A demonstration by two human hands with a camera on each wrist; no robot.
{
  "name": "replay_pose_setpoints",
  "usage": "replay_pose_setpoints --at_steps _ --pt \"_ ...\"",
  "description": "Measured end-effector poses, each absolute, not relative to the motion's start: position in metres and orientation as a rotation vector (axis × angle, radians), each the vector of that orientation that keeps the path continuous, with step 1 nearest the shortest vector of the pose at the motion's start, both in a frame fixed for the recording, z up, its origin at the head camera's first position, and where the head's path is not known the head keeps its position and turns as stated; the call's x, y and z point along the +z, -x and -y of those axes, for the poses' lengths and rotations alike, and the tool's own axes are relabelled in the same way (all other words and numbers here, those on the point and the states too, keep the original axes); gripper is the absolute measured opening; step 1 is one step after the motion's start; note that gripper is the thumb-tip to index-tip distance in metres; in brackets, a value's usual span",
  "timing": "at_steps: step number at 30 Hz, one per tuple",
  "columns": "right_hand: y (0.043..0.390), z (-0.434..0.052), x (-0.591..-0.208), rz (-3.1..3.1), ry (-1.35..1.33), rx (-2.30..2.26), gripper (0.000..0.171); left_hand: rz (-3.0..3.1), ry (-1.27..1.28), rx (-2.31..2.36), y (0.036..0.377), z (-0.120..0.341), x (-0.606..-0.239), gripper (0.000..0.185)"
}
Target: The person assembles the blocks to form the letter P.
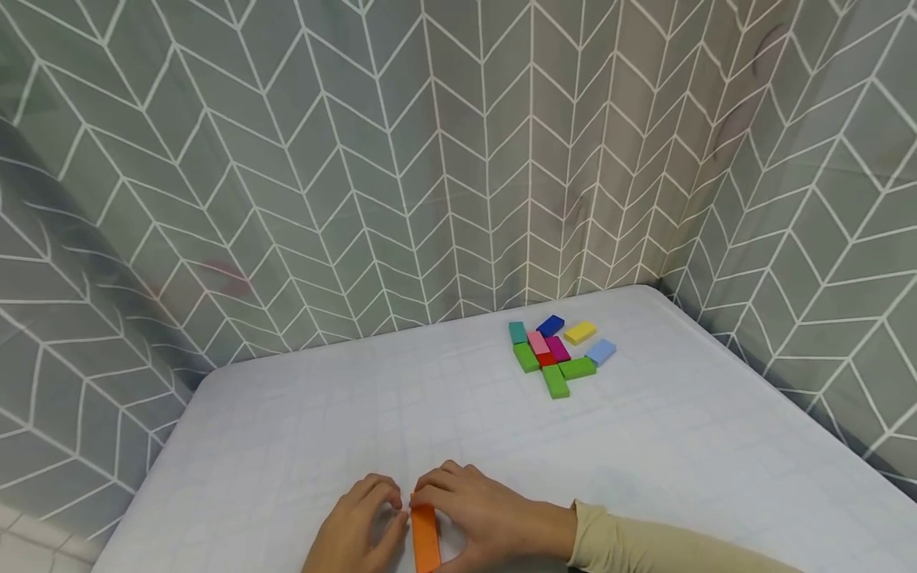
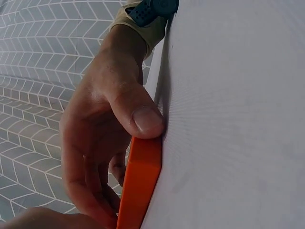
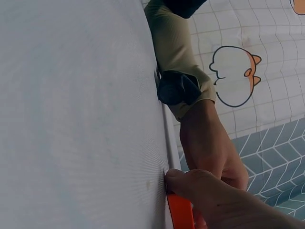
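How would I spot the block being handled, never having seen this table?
Start at the white table and look to its near edge, where the two hands meet. The orange block lies flat between them, the only orange one, far from the colourful cluster near the back.

**Two hands on an orange block, near edge of bench**

Left hand [image 1: 358, 525] and right hand [image 1: 476, 517] meet at an orange block [image 1: 426, 537] lying flat on the white bench [image 1: 286, 430]. Fingers of both curl over its far end and sides. Beige sleeve [image 1: 645, 545] on the right arm. Well apart, toward the far right corner: a cluster of small coloured blocks [image 1: 555, 354], green, pink, magenta, red, teal, blue, yellow and light blue, several touching. Grey chevron curtain [image 1: 430, 159] behind.
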State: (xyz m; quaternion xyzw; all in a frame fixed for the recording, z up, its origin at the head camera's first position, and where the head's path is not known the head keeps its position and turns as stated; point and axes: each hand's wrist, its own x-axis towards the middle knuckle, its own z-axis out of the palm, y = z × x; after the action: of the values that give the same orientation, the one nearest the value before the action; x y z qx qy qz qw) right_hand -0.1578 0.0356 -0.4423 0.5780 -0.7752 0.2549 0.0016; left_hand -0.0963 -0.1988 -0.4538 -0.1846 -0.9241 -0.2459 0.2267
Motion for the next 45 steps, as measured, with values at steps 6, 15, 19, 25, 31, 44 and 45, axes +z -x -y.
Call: replay_pose_setpoints --at_steps 6,15,19,25,31,44,45 --pt "0.16 -0.037 -0.439 2.422 -1.791 0.809 0.078 2.493 0.558 -0.733 0.096 0.201 -0.456 0.034" --pt "0.177 -0.059 -0.426 2.559 -1.532 0.871 0.074 2.446 0.749 -0.824 0.092 0.199 -0.456 0.034" --pt "0.188 -0.077 -0.425 2.624 -1.396 0.904 0.068 2.408 0.908 -0.72 0.089 0.2 -0.458 0.028" --pt "0.213 -0.112 -0.429 2.527 -1.243 0.782 0.052 2.387 1.197 -0.679 0.093 0.207 -0.46 0.046" --pt "0.242 -0.154 -0.428 2.608 -0.964 0.754 0.049 2.439 1.187 -0.585 0.092 0.205 -0.457 0.051" --pt "0.28 -0.21 -0.433 2.753 -0.591 0.551 0.036 2.464 1.178 -0.569 0.094 0.205 -0.456 0.048" --pt "0.281 -0.212 -0.433 2.756 -0.586 0.551 0.032 2.461 1.18 -0.567 0.094 0.205 -0.456 0.047"
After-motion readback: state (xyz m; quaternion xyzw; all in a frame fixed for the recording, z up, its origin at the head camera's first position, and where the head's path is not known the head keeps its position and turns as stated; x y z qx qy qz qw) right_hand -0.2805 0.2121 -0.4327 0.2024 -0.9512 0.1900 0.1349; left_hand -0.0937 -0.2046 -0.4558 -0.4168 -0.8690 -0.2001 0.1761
